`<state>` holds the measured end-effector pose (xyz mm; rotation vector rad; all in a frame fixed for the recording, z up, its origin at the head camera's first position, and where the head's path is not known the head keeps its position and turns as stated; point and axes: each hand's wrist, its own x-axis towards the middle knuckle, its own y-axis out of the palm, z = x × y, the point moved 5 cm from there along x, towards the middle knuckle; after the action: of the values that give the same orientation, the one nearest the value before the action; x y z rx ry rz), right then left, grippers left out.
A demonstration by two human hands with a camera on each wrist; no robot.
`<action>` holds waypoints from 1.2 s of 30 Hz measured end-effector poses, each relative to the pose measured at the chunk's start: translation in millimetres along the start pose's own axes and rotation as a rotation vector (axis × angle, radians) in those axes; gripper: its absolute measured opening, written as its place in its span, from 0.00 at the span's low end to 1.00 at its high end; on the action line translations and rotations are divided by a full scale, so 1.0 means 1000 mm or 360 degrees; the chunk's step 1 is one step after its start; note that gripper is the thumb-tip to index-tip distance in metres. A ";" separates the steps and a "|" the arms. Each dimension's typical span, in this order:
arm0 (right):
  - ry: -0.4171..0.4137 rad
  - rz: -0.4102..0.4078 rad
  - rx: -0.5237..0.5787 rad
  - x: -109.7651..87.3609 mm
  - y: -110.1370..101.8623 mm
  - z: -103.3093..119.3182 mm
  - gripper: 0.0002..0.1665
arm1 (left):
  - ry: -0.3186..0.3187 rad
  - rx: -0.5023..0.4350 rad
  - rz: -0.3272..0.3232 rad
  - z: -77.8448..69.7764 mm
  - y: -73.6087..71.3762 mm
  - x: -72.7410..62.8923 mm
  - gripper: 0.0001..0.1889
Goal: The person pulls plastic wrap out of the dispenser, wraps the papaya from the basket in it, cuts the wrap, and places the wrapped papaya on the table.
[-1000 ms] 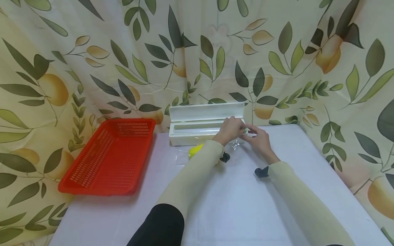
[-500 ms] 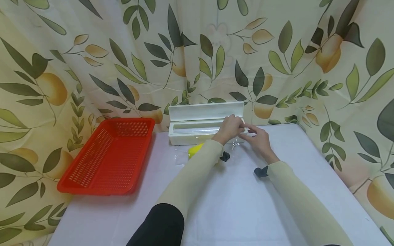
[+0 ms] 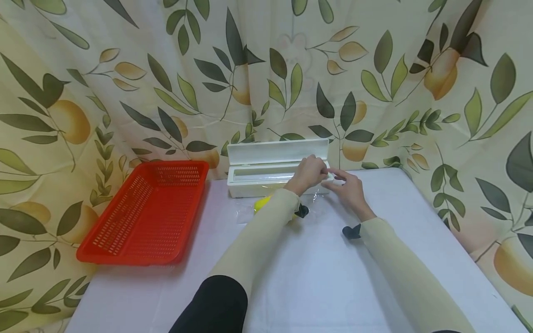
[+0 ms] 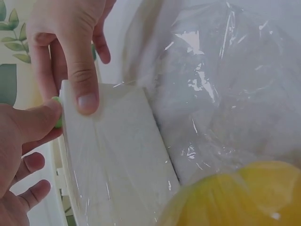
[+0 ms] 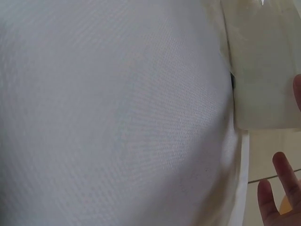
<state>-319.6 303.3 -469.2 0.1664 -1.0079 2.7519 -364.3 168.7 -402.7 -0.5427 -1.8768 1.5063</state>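
A white cling film dispenser (image 3: 250,188) stands at the back of the table, its lid raised. Clear film (image 4: 202,75) drapes from it over a rounded yellow thing (image 4: 249,193), mostly hidden by the left arm in the head view. At the dispenser's right end, my left hand (image 3: 309,173) pinches a small green slide cutter (image 4: 58,113) between thumb and finger. My right hand (image 3: 349,188) grips that same end, thumb on the front face, index finger over the top. Its other fingers (image 5: 285,174) stand loose beyond the end.
A red plastic basket (image 3: 183,217) sits at the table's left. White cloth (image 3: 325,282) covers the table. Close behind the dispenser hangs a leaf-patterned curtain (image 3: 287,101).
Both hands stay at the dispenser's right end with hardly any shift. The green bit seen between them one second ago is now mostly covered in the head view.
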 end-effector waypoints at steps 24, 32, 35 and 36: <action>-0.0017 -0.0041 -0.0011 -0.002 -0.001 0.003 0.37 | -0.0008 -0.0146 0.0061 0.012 -0.004 -0.009 0.05; 0.0031 -0.0023 -0.0007 -0.003 0.000 0.003 0.38 | 0.0026 -0.0181 0.0061 0.016 -0.005 -0.010 0.04; 0.0026 -0.0028 -0.0009 -0.003 0.000 0.004 0.38 | 0.0012 -0.0205 0.0069 0.017 -0.006 -0.012 0.04; 0.0026 -0.0030 -0.0007 -0.003 0.000 0.004 0.37 | 0.0008 -0.0213 0.0071 0.017 -0.006 -0.012 0.04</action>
<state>-316.5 300.7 -466.6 0.1514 -1.0027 2.7294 -367.7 147.0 -401.6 -0.6527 -1.9834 1.4130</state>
